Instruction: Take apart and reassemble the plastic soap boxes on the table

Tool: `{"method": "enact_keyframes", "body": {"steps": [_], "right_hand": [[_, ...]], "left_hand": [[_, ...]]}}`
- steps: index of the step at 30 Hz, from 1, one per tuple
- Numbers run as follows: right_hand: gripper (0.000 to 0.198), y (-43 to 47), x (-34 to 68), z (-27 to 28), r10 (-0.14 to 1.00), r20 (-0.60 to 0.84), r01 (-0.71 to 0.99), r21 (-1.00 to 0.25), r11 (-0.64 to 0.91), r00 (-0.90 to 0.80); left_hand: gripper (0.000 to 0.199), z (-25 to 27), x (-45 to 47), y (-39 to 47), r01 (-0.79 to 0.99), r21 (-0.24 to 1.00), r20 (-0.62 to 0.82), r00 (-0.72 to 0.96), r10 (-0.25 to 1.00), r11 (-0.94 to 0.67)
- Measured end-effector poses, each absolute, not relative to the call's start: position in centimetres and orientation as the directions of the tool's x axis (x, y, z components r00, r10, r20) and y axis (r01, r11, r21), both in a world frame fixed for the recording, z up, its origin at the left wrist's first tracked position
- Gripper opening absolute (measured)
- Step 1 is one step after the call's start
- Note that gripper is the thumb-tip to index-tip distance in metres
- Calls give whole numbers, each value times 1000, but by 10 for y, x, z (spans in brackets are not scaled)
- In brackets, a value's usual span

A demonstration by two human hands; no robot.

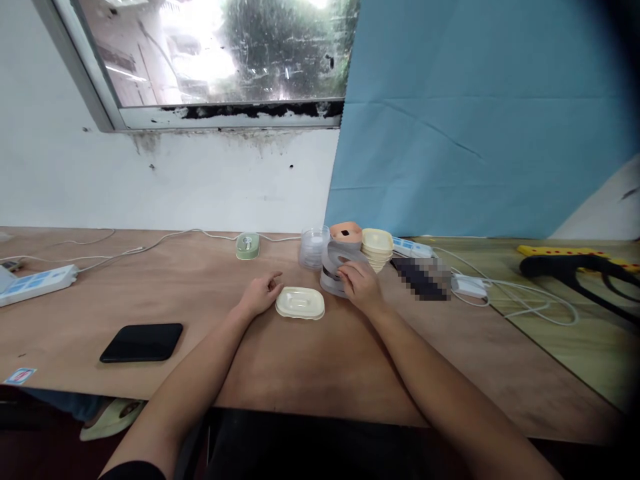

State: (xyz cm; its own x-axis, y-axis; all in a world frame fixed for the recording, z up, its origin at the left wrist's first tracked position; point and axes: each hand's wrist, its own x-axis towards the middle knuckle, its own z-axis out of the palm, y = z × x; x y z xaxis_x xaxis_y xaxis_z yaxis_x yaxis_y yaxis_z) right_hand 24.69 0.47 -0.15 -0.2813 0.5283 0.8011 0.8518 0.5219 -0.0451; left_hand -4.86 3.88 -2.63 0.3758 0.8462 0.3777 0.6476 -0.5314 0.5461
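A cream plastic lid or shallow box (300, 304) lies on the table in front of me. My left hand (261, 294) rests at its left edge, fingers loosely bent and apart, holding nothing. To the right of it, my right hand (362, 287) has its fingers closed at the near side of a translucent grey round thing (330, 283), which looks like a roll or a stack of rings. What exactly the fingertips pinch is hidden. Behind stand clear round containers (315, 248), an orange container (346, 232) and a stack of cream containers (377, 243).
A green box (247, 246) sits near the wall. A black phone (141, 342) lies at left. Power strips (43, 283) and white cables (535, 308) lie on both sides. At far right are a black-handled tool (565, 267) and a yellow strip (565, 252).
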Motion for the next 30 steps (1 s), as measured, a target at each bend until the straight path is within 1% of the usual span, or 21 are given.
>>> {"method": "enact_keyframes", "body": {"steps": [2,5,7,9,12,15,18,21,23,27,30], "right_hand": [[25,0,243,-2,500,816,849,-22,529,-290],[26,-7,231,-3,490,801,827,10,562,-344],[26,-13,219,-5,476,782,797,43,603,-402],[25,-18,205,-8,435,769,750,85,656,-468],[22,-23,188,-12,359,761,678,141,722,-541],[22,-26,181,-14,360,744,653,134,745,-563],[23,-26,184,-13,382,770,667,74,741,-510],[30,-24,191,-11,380,849,722,2,692,-367],[36,-21,196,-10,395,876,758,-53,650,-277],[35,-15,202,-10,492,851,781,-175,600,-187],[34,-15,203,-10,596,788,776,-276,567,-155]], "left_hand": [[43,-25,-48,38,626,540,423,376,825,-562],[54,-22,-46,34,593,498,533,367,762,-633],[61,-20,-44,30,573,445,608,372,702,-688],[64,-17,-42,25,553,374,667,398,630,-745],[57,-14,-39,20,524,258,711,467,526,-812],[42,-14,-37,18,540,224,705,486,517,-812],[33,-15,-39,20,561,259,703,449,552,-786],[34,-17,-43,23,544,349,719,368,590,-764],[36,-17,-45,23,539,421,715,298,632,-730],[43,-15,-46,20,565,526,648,218,730,-636],[56,-12,-43,17,570,580,579,213,787,-582]]}}
